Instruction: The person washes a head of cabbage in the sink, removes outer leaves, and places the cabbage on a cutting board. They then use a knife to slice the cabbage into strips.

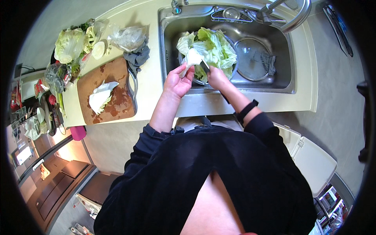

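Note:
Over the sink, my left hand (179,80) grips a pale cabbage leaf (194,57) by its thick white stem. A dark knife (204,66) is in my right hand (217,78), its upper end against the leaf's right side. The fingers cover much of the knife, and another dark part of it shows below the wrist. Beneath both hands, a heap of torn cabbage leaves (218,50) fills a round metal bowl (236,68) in the sink basin. Another piece of cabbage leaf (102,97) lies on the wet wooden cutting board (119,73) to the left.
The stainless steel sink (289,76) holds a round lid-like disc (249,55) and a grey cloth (268,64). A faucet (293,20) arches over its right back corner. Left on the counter are a cabbage (69,44), a plastic bag (129,36) and a dark cloth (138,57).

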`<state>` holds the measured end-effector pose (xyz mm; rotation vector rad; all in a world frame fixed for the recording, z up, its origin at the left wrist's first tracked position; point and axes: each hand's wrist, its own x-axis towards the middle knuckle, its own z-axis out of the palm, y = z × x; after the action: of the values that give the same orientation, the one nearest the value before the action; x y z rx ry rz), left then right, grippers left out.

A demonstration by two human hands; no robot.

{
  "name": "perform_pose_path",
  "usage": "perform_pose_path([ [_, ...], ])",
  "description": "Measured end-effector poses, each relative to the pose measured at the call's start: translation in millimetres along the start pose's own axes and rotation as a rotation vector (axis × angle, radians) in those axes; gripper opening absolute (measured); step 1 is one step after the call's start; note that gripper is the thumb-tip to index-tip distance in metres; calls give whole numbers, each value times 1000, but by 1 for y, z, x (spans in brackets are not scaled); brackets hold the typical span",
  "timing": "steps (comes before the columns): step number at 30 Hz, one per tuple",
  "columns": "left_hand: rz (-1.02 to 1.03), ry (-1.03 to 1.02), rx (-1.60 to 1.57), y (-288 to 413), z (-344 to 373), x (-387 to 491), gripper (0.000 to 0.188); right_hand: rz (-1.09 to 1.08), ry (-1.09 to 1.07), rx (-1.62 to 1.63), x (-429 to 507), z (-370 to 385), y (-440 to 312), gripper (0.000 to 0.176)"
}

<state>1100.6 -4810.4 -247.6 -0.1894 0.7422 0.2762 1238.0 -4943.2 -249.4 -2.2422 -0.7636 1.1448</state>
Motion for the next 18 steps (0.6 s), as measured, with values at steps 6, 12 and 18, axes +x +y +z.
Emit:
perform_pose_path([
  [6,81,-49,108,9,13,-21,31,-16,-8,203,3,-11,9,25],
  [12,499,-1,810,8,20,-53,48,-25,-10,325,-16,-44,1,15],
  [18,768,140,1354,27,4,-92,55,-79,16,317,-35,-57,13,13],
])
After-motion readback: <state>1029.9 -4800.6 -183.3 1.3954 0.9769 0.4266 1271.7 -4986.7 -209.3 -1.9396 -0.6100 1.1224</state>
